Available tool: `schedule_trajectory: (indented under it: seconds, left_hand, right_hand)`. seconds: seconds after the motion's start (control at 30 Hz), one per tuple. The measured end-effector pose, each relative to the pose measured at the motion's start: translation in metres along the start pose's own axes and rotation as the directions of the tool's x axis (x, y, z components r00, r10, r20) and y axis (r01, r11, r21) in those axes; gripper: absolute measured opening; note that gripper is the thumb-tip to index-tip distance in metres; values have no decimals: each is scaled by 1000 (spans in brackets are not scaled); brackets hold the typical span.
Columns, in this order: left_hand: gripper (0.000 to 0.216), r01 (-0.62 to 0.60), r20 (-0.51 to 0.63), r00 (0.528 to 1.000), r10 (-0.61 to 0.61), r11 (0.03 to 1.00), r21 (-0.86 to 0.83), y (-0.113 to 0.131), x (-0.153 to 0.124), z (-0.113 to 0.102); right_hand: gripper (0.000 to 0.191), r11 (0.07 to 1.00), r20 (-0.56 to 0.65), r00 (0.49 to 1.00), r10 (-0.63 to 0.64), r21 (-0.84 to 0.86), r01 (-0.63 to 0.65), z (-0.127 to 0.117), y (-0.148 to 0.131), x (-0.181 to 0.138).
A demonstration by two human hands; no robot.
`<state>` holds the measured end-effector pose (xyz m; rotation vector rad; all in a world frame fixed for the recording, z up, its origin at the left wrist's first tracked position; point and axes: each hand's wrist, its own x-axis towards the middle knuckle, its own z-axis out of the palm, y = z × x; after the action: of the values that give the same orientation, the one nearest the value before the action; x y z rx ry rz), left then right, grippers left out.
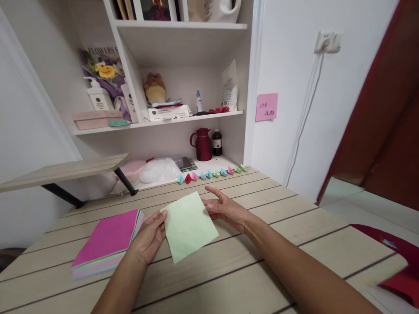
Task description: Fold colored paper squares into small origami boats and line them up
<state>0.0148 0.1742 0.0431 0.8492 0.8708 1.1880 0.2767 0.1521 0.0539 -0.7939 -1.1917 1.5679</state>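
Green paper sheet (189, 226) above table (294, 226): left hand (149, 235) pinches edge, right hand (225, 209) slack-fingered, touching opposite edge.

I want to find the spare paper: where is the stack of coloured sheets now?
In the head view, the stack of coloured sheets lies on the wooden table at the left, beside the left hand.
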Motion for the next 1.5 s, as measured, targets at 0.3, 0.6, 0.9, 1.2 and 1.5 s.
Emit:
schedule_trajectory:
  seconds: [0.3, 0.6, 0.9, 1.2, 1.5]
  left_hand:
    - [23, -104, 42, 994, 106, 994, -44, -22, 0, -7]
    - [59, 1, 389, 915, -103, 967, 254, -15, -26, 9]
    - [48, -484, 325, 870, 370, 521, 703, -30, -7, 3]
    - [42, -528, 500, 847, 180, 401, 749, -18, -23, 6]
    - [9, -572, 540, 817, 199, 169, 803, -30, -18, 9]
  right_hand:
    - [92, 991, -98, 992, 74, -103, -84, 8, 21, 10]
    - [63, 758, -97, 993, -64, -652, -15, -13, 33, 19]
    - [67, 650, 109, 992, -69, -749, 128, -13, 29, 16]
    - [57, 521, 181, 976, -120, -826, 217, -4, 24, 12]
    - [46, 520, 137, 964, -226, -820, 238, -15, 23, 15]
